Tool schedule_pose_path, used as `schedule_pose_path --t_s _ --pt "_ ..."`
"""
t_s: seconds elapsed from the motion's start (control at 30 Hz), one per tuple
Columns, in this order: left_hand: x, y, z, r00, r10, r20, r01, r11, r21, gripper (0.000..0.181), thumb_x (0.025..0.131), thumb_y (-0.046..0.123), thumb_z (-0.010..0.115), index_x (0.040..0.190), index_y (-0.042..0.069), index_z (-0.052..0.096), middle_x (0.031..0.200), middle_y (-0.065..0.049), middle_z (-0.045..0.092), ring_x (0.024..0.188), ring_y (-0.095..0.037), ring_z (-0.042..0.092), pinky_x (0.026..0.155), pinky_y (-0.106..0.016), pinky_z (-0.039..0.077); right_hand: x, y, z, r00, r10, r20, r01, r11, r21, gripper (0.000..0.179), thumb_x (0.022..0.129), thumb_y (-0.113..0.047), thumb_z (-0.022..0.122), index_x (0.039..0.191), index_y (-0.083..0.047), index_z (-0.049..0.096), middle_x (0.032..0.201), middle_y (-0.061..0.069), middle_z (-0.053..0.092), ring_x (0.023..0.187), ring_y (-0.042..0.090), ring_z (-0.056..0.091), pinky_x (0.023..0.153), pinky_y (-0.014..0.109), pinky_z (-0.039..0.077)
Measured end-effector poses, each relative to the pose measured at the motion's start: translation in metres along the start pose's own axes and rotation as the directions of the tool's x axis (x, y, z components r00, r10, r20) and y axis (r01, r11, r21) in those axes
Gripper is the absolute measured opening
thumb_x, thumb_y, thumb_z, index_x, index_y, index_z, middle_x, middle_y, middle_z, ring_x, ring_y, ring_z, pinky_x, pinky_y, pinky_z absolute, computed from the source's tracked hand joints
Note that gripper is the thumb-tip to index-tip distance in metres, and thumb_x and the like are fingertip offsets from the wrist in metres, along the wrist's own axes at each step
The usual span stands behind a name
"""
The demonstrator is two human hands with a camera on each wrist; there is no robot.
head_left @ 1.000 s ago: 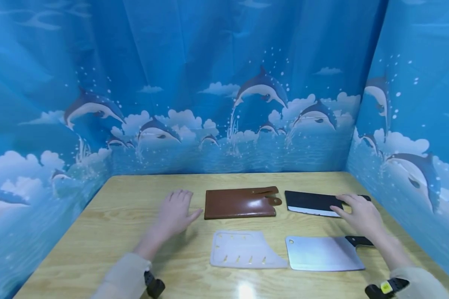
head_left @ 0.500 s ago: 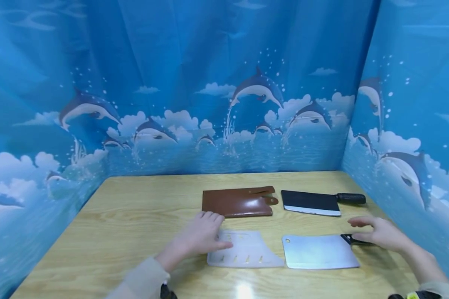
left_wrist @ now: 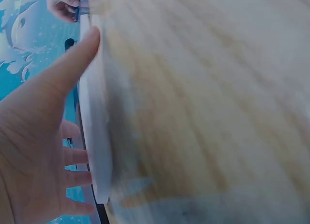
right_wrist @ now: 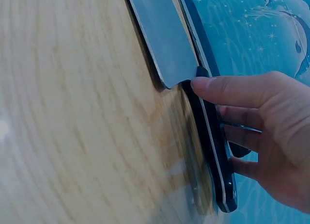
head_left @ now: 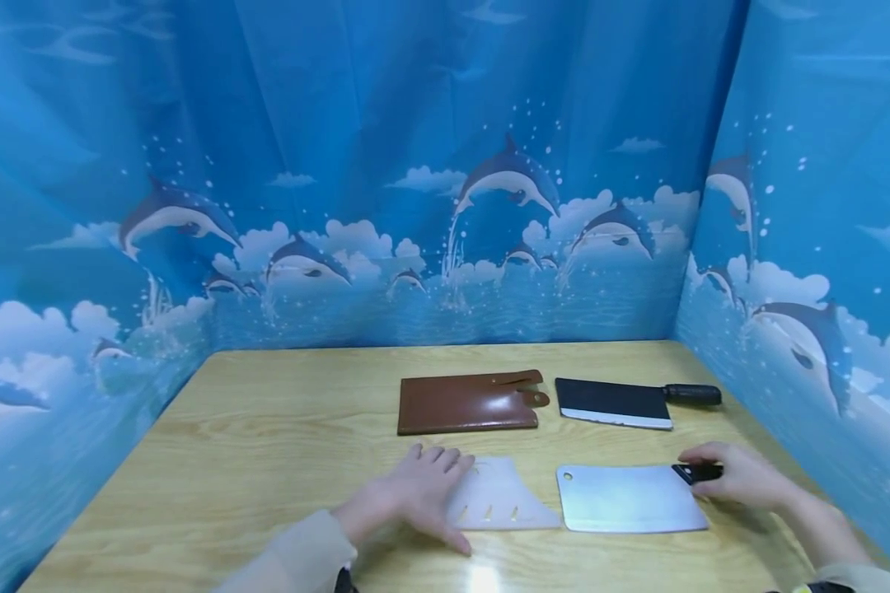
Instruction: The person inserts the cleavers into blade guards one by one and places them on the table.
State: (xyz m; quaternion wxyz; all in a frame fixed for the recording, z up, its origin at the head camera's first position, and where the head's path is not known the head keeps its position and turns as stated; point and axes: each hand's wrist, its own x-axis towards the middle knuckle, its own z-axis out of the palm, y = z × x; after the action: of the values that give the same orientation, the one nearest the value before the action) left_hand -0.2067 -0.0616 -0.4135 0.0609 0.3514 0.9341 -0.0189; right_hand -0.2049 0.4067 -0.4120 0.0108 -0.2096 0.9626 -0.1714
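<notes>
My left hand (head_left: 425,492) spreads over the left end of a white translucent plastic blade guard (head_left: 506,504) with slots, lying flat on the table. In the left wrist view, the thumb and the straight fingers lie along opposite sides of the guard (left_wrist: 97,132), partly hiding it. To its right lies a cleaver with a shiny steel blade (head_left: 630,499), pointing left. My right hand (head_left: 745,478) holds the cleaver by its black handle (right_wrist: 213,151), thumb near the blade's heel and fingers along the far side.
Behind the guard, a brown leather knife sheath (head_left: 463,403) lies with its strap to the right. A second cleaver (head_left: 611,401), with a dark blade and black handle, lies right of it. A blue dolphin-printed curtain (head_left: 386,165) stands behind the wooden table (head_left: 282,412).
My left hand has moved right and nearer, from beside the leather sheath onto the plastic guard. My right hand has left the dark cleaver and taken the shiny cleaver's handle.
</notes>
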Motion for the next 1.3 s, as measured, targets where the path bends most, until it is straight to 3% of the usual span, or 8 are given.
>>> schedule_pose_path --t_s 0.3,0.57,0.8,1.1,1.2,1.3 --pt "0.001 0.0 0.003 0.999 0.02 -0.045 -0.018 0.999 0.046 0.105 0.069 0.079 0.052 0.144 0.009 0.033 0.139 -0.009 0.044 0.126 -0.026 0.042 0.102 -0.049 0.035 0.0 0.002 0.002 1.0 -0.007 0.029 0.008 1.0 -0.03 0.04 0.072 -0.023 0.077 0.105 -0.001 0.067 0.1 0.009 0.062 0.088 0.016 0.057 0.072 0.033 0.048" --pt "-0.004 -0.006 0.005 0.997 -0.028 -0.065 0.031 0.999 0.036 0.109 0.061 0.075 0.065 0.141 0.006 0.038 0.127 -0.009 0.052 0.117 -0.024 0.049 0.097 -0.044 0.041 0.003 0.005 0.003 0.998 0.012 0.066 -0.01 1.0 -0.027 0.038 0.075 -0.024 0.075 0.105 -0.003 0.067 0.1 0.006 0.059 0.086 0.016 0.055 0.071 0.033 0.048" --pt "-0.018 -0.019 0.001 0.991 -0.069 -0.117 0.063 0.997 -0.05 0.11 0.057 0.064 0.074 0.139 0.0 0.038 0.125 -0.013 0.052 0.113 -0.025 0.05 0.097 -0.047 0.04 0.004 0.007 0.003 0.998 -0.009 0.066 0.011 0.999 -0.032 0.036 0.077 -0.022 0.073 0.106 -0.001 0.067 0.099 0.006 0.059 0.084 0.012 0.055 0.07 0.031 0.048" --pt "-0.033 -0.039 -0.002 0.959 -0.114 -0.26 0.089 0.99 -0.105 0.107 0.051 0.058 0.079 0.132 -0.004 0.044 0.124 -0.017 0.049 0.114 -0.029 0.047 0.092 -0.049 0.041 0.004 0.001 0.004 0.998 -0.032 0.047 0.035 0.998 -0.059 0.033 0.077 -0.018 0.073 0.104 0.0 0.066 0.098 0.006 0.063 0.086 0.014 0.058 0.072 0.034 0.049" --pt "-0.036 -0.045 -0.001 0.939 -0.109 -0.327 0.07 0.989 -0.13 0.104 0.049 0.054 0.081 0.128 -0.004 0.045 0.12 -0.018 0.05 0.109 -0.03 0.05 0.09 -0.047 0.043 0.005 -0.002 0.003 0.999 -0.003 0.049 0.005 0.999 -0.036 0.035 0.076 -0.017 0.073 0.104 0.001 0.065 0.1 0.009 0.065 0.089 0.017 0.06 0.075 0.037 0.05" --pt "-0.037 -0.05 0.0 0.917 -0.102 -0.385 0.043 0.986 -0.159 0.105 0.046 0.049 0.082 0.128 -0.004 0.044 0.117 -0.019 0.05 0.104 -0.032 0.051 0.088 -0.047 0.044 0.005 -0.006 0.002 0.999 -0.01 0.031 0.01 1.0 0.008 0.036 0.075 -0.017 0.074 0.105 0.002 0.064 0.099 0.01 0.066 0.089 0.01 0.059 0.075 0.034 0.05"
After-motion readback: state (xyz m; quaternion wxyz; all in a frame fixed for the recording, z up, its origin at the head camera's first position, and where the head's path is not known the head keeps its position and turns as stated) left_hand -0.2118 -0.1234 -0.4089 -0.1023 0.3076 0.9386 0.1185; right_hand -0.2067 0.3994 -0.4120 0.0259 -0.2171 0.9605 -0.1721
